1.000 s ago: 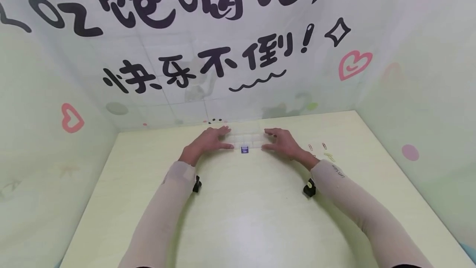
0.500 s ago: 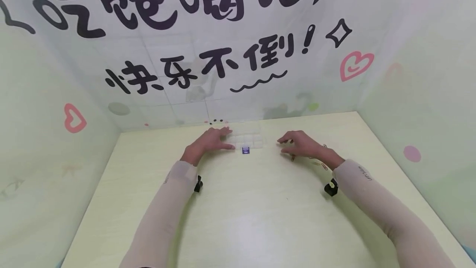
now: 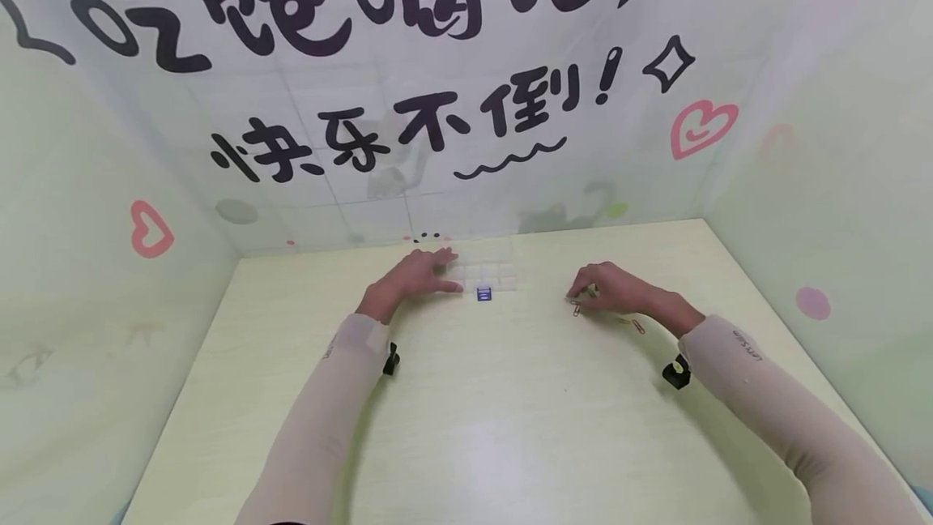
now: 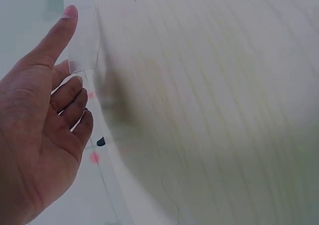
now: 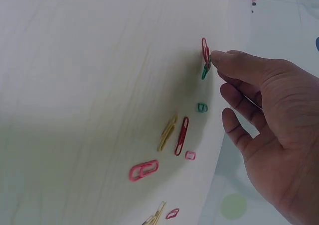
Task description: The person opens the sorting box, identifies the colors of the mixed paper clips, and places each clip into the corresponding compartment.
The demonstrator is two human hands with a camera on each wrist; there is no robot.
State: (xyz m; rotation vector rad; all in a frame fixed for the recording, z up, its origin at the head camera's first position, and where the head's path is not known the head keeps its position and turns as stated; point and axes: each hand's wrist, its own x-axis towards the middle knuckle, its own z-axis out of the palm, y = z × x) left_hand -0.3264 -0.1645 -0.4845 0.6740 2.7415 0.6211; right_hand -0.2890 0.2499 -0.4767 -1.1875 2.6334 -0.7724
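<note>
Left hand (image 3: pixel 411 278): flat, fingers straight, resting on left end of clear box (image 3: pixel 487 275) at desk (image 3: pixel 474 411) far edge. Box long axis runs left-right; blue item (image 3: pixel 483 293) in near compartment.
Right hand (image 3: pixel 611 290): fingers loosely curled, fingertip touching red clip (image 5: pixel 205 50); grip not certain. Clip long axis points away from wrist. Other clips (image 5: pixel 172 135) scattered nearby.

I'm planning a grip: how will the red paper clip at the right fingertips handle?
The red clip is thin bent wire, so probably very light and stiff. Lying flat on the smooth table, it may slide under the right hand rather than lift.
</note>
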